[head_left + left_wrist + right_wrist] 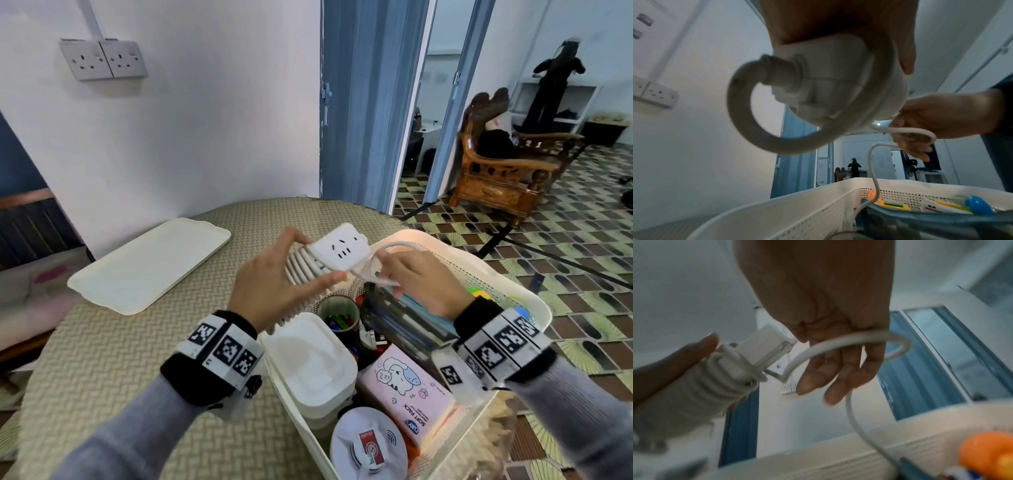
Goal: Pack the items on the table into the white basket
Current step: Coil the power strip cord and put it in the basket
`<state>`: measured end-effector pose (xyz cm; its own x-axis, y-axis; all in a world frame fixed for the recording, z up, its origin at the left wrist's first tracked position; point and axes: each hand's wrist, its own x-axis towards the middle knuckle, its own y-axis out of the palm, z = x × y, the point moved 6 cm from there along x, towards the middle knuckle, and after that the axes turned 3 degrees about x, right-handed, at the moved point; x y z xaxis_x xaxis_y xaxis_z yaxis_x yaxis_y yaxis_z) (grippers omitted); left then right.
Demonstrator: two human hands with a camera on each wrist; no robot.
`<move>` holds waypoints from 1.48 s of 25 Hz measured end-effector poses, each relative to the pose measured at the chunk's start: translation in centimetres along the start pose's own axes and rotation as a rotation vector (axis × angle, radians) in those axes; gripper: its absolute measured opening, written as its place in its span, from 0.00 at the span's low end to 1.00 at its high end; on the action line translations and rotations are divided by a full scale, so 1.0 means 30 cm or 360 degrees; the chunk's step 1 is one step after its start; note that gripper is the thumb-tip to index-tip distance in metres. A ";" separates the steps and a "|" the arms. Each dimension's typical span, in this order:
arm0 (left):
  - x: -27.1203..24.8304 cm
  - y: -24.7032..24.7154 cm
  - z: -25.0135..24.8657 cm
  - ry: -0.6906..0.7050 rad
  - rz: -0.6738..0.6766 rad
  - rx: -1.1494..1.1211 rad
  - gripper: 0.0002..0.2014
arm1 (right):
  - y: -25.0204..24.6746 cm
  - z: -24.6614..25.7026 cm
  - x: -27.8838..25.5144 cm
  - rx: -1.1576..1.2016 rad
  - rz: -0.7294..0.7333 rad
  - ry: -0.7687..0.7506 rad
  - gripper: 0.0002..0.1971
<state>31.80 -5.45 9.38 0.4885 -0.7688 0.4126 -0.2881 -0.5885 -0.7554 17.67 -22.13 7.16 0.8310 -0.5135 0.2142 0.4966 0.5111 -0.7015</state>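
Note:
A white power strip [339, 248] with its cable wound round it hangs above the far left corner of the white basket [416, 234]. My left hand [274, 284] grips the wound body between thumb and fingers. My right hand [421, 284] holds a loose loop of the cable [380, 246] just right of the strip, over the basket. In the left wrist view the strip [828, 78] fills the frame and the thin cable [873, 170] trails down into the basket [797, 209]. The right wrist view shows the cable [838, 344] crossing my right fingers [838, 378].
The basket holds a white lidded box [308, 359], a pink tissue pack [407, 390], a cup of pens [337, 315], notebooks [404, 322] and a round white device [370, 445]. A flat white tray [150, 263] lies on the woven table [120, 359] at the left, near the wall.

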 end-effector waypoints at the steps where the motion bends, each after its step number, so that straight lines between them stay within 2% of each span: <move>1: 0.012 -0.018 0.027 -0.0095 -0.0042 -0.0048 0.29 | -0.014 0.014 -0.020 -0.0126 -0.0034 -0.0218 0.19; 3: 0.031 -0.037 0.074 -0.0248 -0.0102 -0.0120 0.26 | 0.016 0.069 -0.066 -0.0134 0.0155 -0.0586 0.08; 5: 0.041 -0.031 0.079 -0.0240 -0.0115 -0.0049 0.22 | 0.053 0.122 -0.091 -0.0235 0.0213 -0.0873 0.11; 8: 0.032 -0.006 0.031 0.0007 -0.0080 0.0053 0.27 | 0.010 0.227 -0.068 -0.0190 -0.0089 -0.1075 0.12; 12: 0.002 0.026 -0.047 0.0343 0.0095 0.0034 0.30 | -0.045 0.243 0.031 -0.0260 -0.0459 -0.0988 0.15; 13: 0.001 0.022 -0.059 0.0392 0.0103 0.0035 0.31 | -0.035 0.229 0.053 -0.0221 -0.0421 -0.0912 0.14; 15: 0.004 0.013 -0.069 0.0454 0.0076 0.0126 0.34 | -0.012 0.187 0.088 0.0148 -0.0215 -0.0638 0.18; 17: 0.007 0.022 -0.062 0.0407 0.0061 0.0205 0.35 | 0.009 0.157 0.104 0.0526 -0.0173 -0.0420 0.20; 20: -0.001 0.075 -0.031 0.0199 0.0104 0.0244 0.35 | 0.046 0.142 0.110 0.0638 -0.0294 -0.0315 0.15; 22: -0.006 0.094 -0.016 0.0153 0.0083 0.0240 0.34 | 0.061 0.149 0.114 0.0678 -0.0316 -0.0272 0.12; 24: -0.006 0.086 -0.015 0.0146 0.0062 0.0138 0.32 | 0.055 0.120 0.125 0.0966 -0.0308 -0.0079 0.16; 26: 0.005 0.055 -0.012 0.0108 0.0032 -0.0078 0.32 | 0.061 0.069 0.129 0.1252 -0.0166 0.0100 0.23; 27: 0.017 0.038 -0.005 0.0074 0.0017 -0.0217 0.32 | 0.086 0.049 0.123 0.1272 -0.0004 0.0151 0.23; 29: 0.040 0.002 -0.001 0.0018 -0.0028 -0.0436 0.29 | 0.172 0.022 0.084 0.1136 0.0370 0.0171 0.16; 31: 0.060 -0.030 -0.007 0.0000 -0.0029 -0.0513 0.26 | 0.250 0.007 0.033 0.1108 0.0547 0.0126 0.11; 34: 0.076 -0.068 0.020 -0.0084 -0.0035 -0.0492 0.20 | 0.258 0.019 -0.027 0.0985 0.0524 -0.0089 0.07; 36: 0.087 -0.096 0.066 -0.0202 -0.0146 -0.0404 0.10 | 0.190 0.027 -0.048 0.0695 0.0433 -0.0244 0.05; 37: 0.091 -0.099 0.093 -0.0287 -0.0181 -0.0364 0.09 | 0.144 0.043 -0.054 0.0514 0.0349 -0.0359 0.05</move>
<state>36.29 -5.10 11.34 0.6608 -0.6500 0.3754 -0.3910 -0.7250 -0.5671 18.79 -18.21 4.65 0.9413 -0.2243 0.2522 0.3259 0.7984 -0.5063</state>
